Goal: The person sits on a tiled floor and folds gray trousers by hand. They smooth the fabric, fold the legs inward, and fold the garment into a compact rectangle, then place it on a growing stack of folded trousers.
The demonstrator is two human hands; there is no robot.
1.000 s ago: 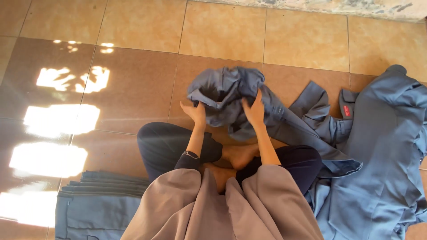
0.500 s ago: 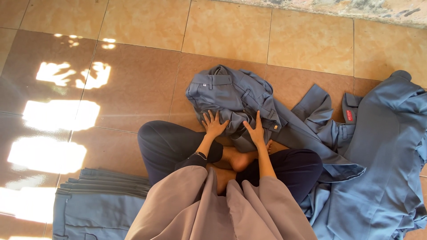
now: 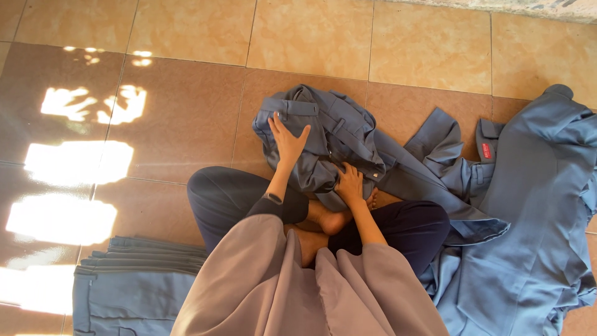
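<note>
I sit cross-legged on a tiled floor with a crumpled blue-grey pair of trousers (image 3: 336, 134) lying in front of my knees. My left hand (image 3: 287, 140) rests flat on the garment's left side near its waistband, fingers spread. My right hand (image 3: 349, 184) presses on the near edge of the same garment, just above my bare feet, fingers curled into the cloth. A loose leg of the garment (image 3: 429, 186) trails off to the right.
A stack of folded blue-grey garments (image 3: 134, 280) lies at my left. A heap of unfolded blue-grey clothes (image 3: 535, 218) fills the right side. Bright sun patches (image 3: 74, 162) fall on the brown tiles to the left.
Both hands have come down from lifting the bunched garment and now lie on it. The left hand moved up and left over the cloth; the right hand drew back toward my feet.
</note>
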